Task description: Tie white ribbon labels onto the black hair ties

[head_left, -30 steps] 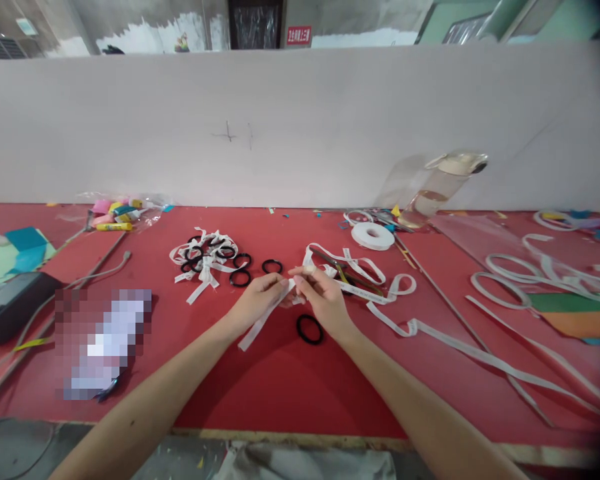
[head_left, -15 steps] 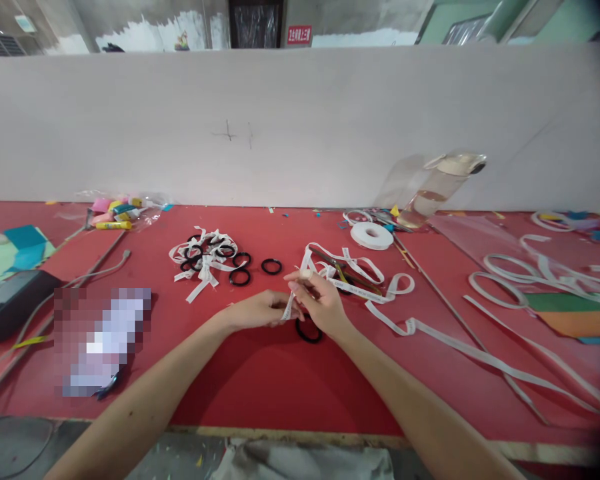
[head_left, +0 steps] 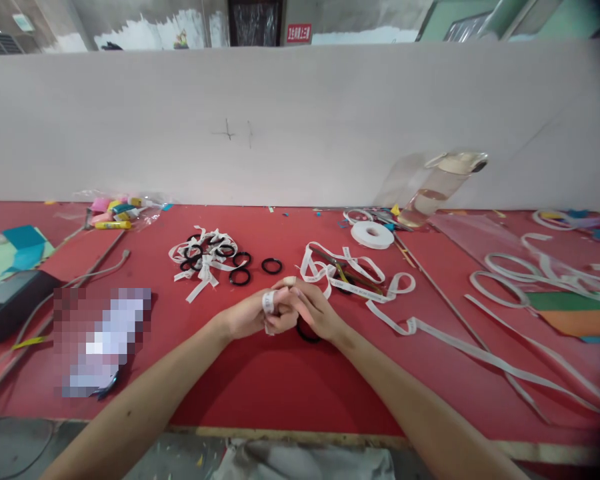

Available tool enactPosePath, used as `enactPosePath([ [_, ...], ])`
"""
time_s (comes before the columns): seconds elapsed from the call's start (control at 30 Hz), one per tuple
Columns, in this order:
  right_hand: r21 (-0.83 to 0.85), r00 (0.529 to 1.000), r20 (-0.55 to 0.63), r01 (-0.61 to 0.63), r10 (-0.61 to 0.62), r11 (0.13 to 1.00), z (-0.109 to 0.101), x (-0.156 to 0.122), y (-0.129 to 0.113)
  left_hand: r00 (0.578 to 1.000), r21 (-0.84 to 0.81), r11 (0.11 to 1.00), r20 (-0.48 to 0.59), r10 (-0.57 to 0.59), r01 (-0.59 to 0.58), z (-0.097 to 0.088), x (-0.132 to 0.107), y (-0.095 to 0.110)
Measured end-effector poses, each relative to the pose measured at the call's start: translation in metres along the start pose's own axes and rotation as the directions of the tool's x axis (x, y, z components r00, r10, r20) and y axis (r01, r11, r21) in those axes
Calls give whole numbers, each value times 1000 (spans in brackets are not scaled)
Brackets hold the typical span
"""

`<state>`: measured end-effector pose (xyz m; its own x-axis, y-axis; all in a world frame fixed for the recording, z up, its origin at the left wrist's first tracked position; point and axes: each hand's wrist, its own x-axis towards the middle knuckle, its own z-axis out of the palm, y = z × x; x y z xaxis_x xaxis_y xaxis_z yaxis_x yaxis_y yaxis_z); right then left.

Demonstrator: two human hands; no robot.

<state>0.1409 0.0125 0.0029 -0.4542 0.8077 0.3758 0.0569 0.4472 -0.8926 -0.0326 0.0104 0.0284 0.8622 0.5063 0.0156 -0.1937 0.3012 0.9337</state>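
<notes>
My left hand (head_left: 253,316) is closed on a white printed ribbon (head_left: 269,303), which loops over the thumb side of the hand, with a short end hanging below. My right hand (head_left: 319,312) meets it, fingers bent and pressed against the left fingertips; the ribbon between them is mostly hidden. A black ring (head_left: 309,335) lies on the table just under my right hand, partly covered. Behind it, a longer printed ribbon (head_left: 360,291) lies in loops over scissors (head_left: 347,272). A single black ring (head_left: 272,266) rests beyond my hands.
A pile of black rings tied with white ribbon (head_left: 207,257) sits left of centre. A ribbon roll (head_left: 373,235) and a tilted water bottle (head_left: 437,190) stand at the back by the white partition (head_left: 300,127). White strips (head_left: 500,363) trail across the right side of the red table.
The ribbon has gone from hanging between my fingers to being looped round part of my left hand. My left fingers have curled in, and both hands have drawn together.
</notes>
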Motion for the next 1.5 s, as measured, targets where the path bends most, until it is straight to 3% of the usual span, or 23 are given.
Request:
enactPosePath([
  [0.17, -58, 999, -9, 53, -53, 997, -1, -3, 4, 999, -73, 997, -33, 8, -10, -3, 1, 1],
  [0.4, -82, 997, 14, 72, -71, 994, -2, -1, 2, 1000, 80, 997, 20, -1, 0, 4, -1, 0],
  [0.57, -162, 995, 44, 92, -86, 983, -3, -3, 10, 987, 21, 987, 21, -162, 162, 1, 1, -5],
  [0.67, -181, 981, 103, 180, -164, 967, -5, -3, 13, 985, -49, 984, 20, -171, 171, 1, 0, -5],
  [0.8, -221, 955, 114, 294, -274, 930, -7, -1, 15, 991, -33, 994, -82, -109, 106, 6, -2, -1],
  [0.9, -269, 961, 51, 276, -272, 923, -7, -1, 13, 991, -40, 997, -121, -65, 60, 6, -3, 0],
  [1.1, -241, 969, -74, 213, -237, 947, -7, -2, 11, 994, -47, 998, -96, -42, 38, 3, -5, 1],
  [1.23, -154, 985, -37, 163, -170, 975, -5, -2, 7, 999, 34, 999, -21, -40, 41, 6, -8, 2],
  [1.37, -75, 997, 13, 71, -70, 995, -2, -1, 3, 994, 181, 983, -87, 59, -42, 7, -9, 1],
  [1.5, -77, 1000, 6, 17, -17, 997, -2, 1, 4, 978, 122, 982, -134, 160, -144, 3, -7, -4],
])
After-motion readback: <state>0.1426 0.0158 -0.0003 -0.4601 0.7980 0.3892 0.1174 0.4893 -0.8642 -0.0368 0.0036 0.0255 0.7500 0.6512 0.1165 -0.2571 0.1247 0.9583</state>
